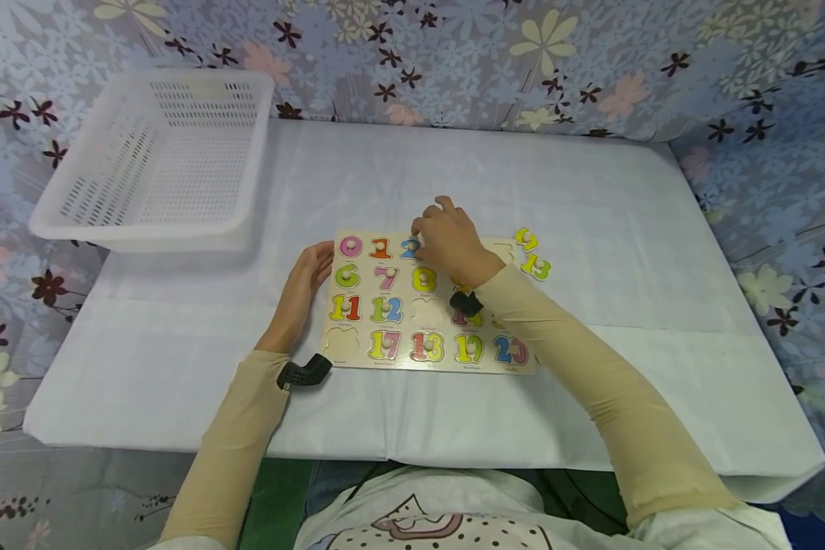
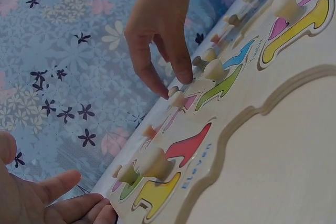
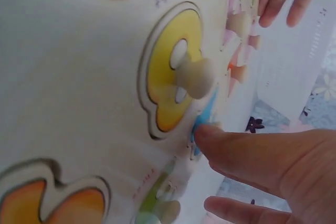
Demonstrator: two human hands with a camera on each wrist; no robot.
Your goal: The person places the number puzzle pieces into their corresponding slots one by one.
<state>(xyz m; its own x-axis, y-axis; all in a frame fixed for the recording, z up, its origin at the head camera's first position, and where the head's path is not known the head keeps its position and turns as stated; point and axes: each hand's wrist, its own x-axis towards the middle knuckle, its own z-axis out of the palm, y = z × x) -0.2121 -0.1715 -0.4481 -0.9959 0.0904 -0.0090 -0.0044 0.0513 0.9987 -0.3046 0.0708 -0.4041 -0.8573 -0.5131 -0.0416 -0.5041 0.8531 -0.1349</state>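
A wooden number puzzle board (image 1: 404,363) with knobbed numerals lies on the table. My right hand (image 1: 450,238) is over its far middle, fingers bent and spread, the thumb (image 3: 215,139) touching the blue 2 (image 3: 206,113). The fingertips are right by that piece's knob. My hand and forearm hide several numerals at the board's right. At the left edge of the board, my left hand (image 1: 308,269) rests with fingers stretched out, holding nothing. The yellow 8 (image 3: 163,85) and the 11 (image 2: 189,145) sit in their recesses.
Two loose pieces, a yellow numeral (image 1: 525,239) and a green-and-yellow 13 (image 1: 536,266), lie beyond the board's right edge. Bare recesses show at its lower left (image 1: 342,344) and middle. A white plastic basket (image 1: 247,183) stands at the table's far left corner.
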